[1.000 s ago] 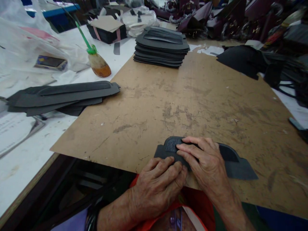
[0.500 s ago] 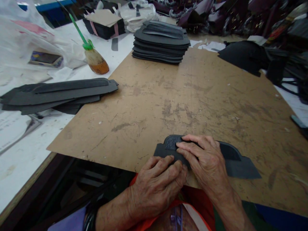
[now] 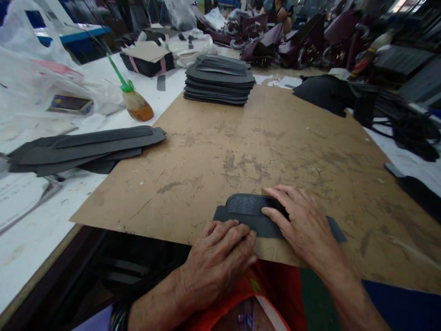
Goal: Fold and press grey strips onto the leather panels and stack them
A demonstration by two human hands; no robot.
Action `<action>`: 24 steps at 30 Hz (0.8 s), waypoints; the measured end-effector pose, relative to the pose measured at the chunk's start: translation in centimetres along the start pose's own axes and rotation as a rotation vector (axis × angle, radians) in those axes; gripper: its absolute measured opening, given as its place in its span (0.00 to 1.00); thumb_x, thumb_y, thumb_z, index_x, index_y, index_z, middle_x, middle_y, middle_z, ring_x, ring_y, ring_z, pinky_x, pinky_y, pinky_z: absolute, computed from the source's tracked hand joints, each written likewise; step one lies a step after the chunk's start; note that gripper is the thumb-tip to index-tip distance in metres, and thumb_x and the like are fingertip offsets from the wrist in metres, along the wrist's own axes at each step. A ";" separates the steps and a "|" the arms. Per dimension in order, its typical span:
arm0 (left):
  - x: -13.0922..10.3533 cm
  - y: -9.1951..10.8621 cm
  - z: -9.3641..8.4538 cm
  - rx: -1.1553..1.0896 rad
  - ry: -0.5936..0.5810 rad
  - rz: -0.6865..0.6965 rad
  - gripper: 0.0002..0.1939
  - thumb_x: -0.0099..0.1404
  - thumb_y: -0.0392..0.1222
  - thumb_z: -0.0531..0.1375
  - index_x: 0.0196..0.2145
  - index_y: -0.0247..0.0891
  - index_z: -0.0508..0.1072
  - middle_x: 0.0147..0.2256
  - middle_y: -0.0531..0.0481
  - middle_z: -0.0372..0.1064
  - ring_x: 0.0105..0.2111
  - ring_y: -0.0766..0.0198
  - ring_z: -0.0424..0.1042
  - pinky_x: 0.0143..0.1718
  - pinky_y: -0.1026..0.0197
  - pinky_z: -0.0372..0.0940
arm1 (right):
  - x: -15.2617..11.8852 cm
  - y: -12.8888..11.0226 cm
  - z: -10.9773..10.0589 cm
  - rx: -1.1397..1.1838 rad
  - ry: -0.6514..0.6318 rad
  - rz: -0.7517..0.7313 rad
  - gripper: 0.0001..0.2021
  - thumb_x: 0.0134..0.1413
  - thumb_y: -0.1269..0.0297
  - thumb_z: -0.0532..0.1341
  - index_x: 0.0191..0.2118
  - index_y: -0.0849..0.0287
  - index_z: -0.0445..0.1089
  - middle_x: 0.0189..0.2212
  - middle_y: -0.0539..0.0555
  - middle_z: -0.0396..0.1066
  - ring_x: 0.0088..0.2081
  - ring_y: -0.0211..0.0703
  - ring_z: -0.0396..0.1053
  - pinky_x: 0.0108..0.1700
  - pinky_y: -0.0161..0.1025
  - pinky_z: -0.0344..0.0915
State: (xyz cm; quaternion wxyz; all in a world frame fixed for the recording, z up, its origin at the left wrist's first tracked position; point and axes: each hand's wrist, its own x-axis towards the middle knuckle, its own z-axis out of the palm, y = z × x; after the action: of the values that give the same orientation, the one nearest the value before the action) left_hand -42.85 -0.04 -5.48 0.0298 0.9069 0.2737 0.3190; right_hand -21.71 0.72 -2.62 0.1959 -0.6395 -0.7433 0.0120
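A dark grey, flat panel (image 3: 253, 225) with notched ends lies near the front edge of the board. On its upper part sits a raised black strip with rounded corners and a speckled patch (image 3: 243, 204). My left hand (image 3: 220, 248) rests on the panel's near left edge, its fingers close together and bent over that edge; its thumb is hidden. My right hand (image 3: 303, 220) spans the strip with thumb and fingers apart, the thumb on the near side and the fingertips along the far side. It covers much of the panel's right half.
On the brown board (image 3: 193, 170) stands a stack of similar dark panels (image 3: 218, 82). More panels (image 3: 86, 147) lie at left, near a green-nozzled glue bottle (image 3: 138, 105). Black pieces (image 3: 324, 94) and a dark strip-like object (image 3: 416, 188) are at right; maroon bags (image 3: 265, 43) fill the back.
My right hand has shifted right along the strip and its fingers have spread, uncovering more of the speckled patch. My left hand stays at the near edge. The camera view has tilted up.
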 end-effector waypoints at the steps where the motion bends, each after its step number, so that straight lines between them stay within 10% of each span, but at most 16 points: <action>1: 0.0 0.0 0.0 -0.002 0.004 -0.003 0.12 0.67 0.40 0.56 0.48 0.37 0.69 0.42 0.48 0.72 0.44 0.60 0.68 0.43 0.58 0.62 | 0.2 0.2 -0.1 -0.028 -0.028 -0.014 0.16 0.56 0.58 0.59 0.50 0.52 0.68 0.43 0.56 0.71 0.46 0.52 0.66 0.47 0.51 0.61; 7: 0.0 0.0 -0.5 -0.209 0.055 -0.065 0.11 0.68 0.36 0.54 0.47 0.39 0.69 0.40 0.48 0.70 0.42 0.63 0.68 0.43 0.60 0.66 | 1.7 0.9 -1.2 0.195 -0.151 0.038 0.05 0.48 0.62 0.64 0.34 0.53 0.73 0.31 0.50 0.68 0.36 0.44 0.66 0.38 0.41 0.62; 12: 1.3 -1.0 -1.9 -0.337 0.284 -0.377 0.16 0.64 0.38 0.59 0.50 0.43 0.68 0.45 0.46 0.67 0.46 0.61 0.67 0.45 0.58 0.66 | 1.4 1.0 -2.7 0.588 -0.282 0.160 0.04 0.49 0.62 0.63 0.29 0.55 0.69 0.23 0.46 0.68 0.25 0.36 0.65 0.27 0.34 0.59; 15: 3.1 -1.6 -2.5 -0.589 0.146 -0.585 0.27 0.58 0.47 0.65 0.53 0.40 0.66 0.48 0.45 0.69 0.46 0.57 0.69 0.44 0.56 0.67 | 0.9 0.6 -3.1 0.726 -0.335 0.196 0.05 0.50 0.61 0.61 0.29 0.55 0.68 0.21 0.45 0.69 0.23 0.35 0.65 0.24 0.32 0.58; 18: 4.4 -1.9 -2.6 -0.850 -0.073 -0.717 0.17 0.59 0.49 0.63 0.43 0.38 0.74 0.35 0.49 0.74 0.33 0.62 0.72 0.33 0.62 0.67 | 0.5 0.3 -3.5 0.702 -0.318 0.171 0.04 0.50 0.62 0.61 0.29 0.55 0.69 0.23 0.46 0.72 0.25 0.36 0.69 0.26 0.33 0.60; 24: 5.0 -2.0 -1.9 -0.876 -0.035 -0.800 0.09 0.56 0.47 0.64 0.30 0.38 0.77 0.25 0.54 0.72 0.25 0.67 0.68 0.26 0.67 0.61 | 0.1 1.6 -5.0 0.492 -0.331 0.113 0.07 0.53 0.60 0.59 0.31 0.52 0.74 0.24 0.44 0.74 0.28 0.36 0.70 0.30 0.34 0.59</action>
State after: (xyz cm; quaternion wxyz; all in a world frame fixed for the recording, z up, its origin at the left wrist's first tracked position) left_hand -41.73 3.96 -1.61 0.5238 0.6417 0.4363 0.3514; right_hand -18.71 -0.04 1.63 0.2202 -0.6026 -0.7032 0.3064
